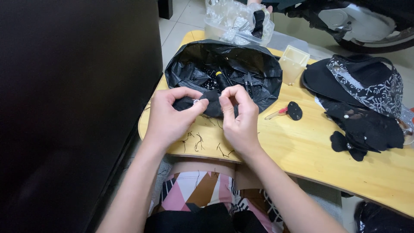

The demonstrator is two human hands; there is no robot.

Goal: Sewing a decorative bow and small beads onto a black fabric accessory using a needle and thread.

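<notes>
left hand (169, 115), right hand (238, 116), fingertips pinched together

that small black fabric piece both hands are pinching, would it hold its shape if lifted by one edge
Probably not. The black fabric piece already bends between the left hand and right hand, so it looks floppy. It seems light, pinched by fingertips alone. A pale bead-like bit on it might snag or come loose.

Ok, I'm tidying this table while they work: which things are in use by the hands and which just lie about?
In use:
left hand, right hand, both pinching the black fabric piece
black bag behind them

Lying about:
loose threads
small box
black cutout
fabric pile
clear bag
</notes>
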